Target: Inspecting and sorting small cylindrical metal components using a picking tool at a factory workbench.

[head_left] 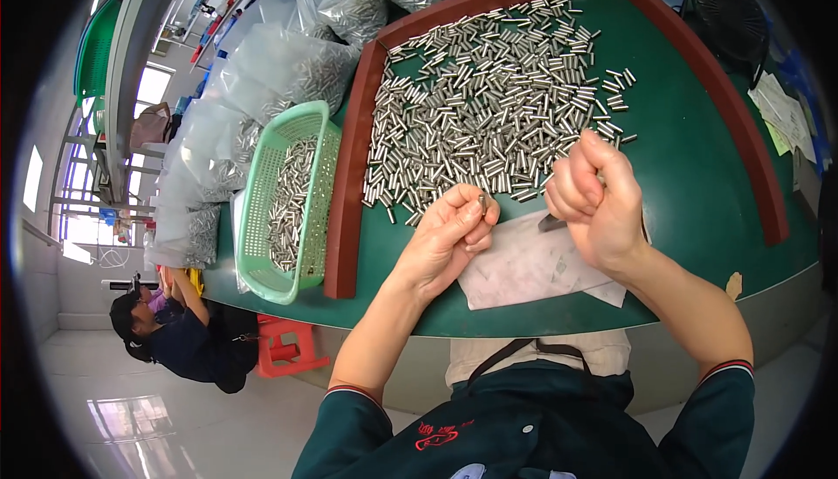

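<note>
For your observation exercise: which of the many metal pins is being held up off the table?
The single pin pinched in the left hand's fingertips; all others lie loose.

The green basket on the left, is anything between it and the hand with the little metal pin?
Yes. The left hand pinches a pin over the green mat. Between it and the basket runs the mat's raised brown rim. Nothing else visible lies there; the pin pile sits further back.
</note>
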### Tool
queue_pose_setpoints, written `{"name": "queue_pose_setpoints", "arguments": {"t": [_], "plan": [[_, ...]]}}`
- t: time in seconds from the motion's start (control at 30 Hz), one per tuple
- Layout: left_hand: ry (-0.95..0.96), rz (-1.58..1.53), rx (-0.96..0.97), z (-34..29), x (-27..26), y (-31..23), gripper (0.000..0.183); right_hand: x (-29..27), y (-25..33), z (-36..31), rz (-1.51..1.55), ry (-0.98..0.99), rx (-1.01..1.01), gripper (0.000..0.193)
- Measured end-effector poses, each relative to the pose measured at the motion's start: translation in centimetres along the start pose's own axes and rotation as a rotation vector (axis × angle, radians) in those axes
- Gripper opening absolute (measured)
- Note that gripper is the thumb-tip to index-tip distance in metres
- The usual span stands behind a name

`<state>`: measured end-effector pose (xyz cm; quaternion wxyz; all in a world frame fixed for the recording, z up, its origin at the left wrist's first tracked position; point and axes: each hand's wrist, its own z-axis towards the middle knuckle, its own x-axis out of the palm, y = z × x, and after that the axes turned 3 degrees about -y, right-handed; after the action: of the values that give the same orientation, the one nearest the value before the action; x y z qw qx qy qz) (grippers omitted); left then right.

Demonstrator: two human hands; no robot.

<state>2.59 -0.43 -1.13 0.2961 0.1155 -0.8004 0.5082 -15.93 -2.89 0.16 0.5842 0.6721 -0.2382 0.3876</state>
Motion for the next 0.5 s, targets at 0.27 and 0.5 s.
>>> {"name": "queue_pose_setpoints", "arguments": {"t": [0.27,0.5], "plan": [[-0.093,-0.045,0.008,0.3,0.2,-1.0,0.025,0.2,0.0,0.2,-0.010,-0.029,0.026,0.043],[-0.156,0.045,0.061,0.3,0.2,-1.2,0.021,0.2,0.0,0.1,-0.018,-0.028,0.029,0.042]]}}
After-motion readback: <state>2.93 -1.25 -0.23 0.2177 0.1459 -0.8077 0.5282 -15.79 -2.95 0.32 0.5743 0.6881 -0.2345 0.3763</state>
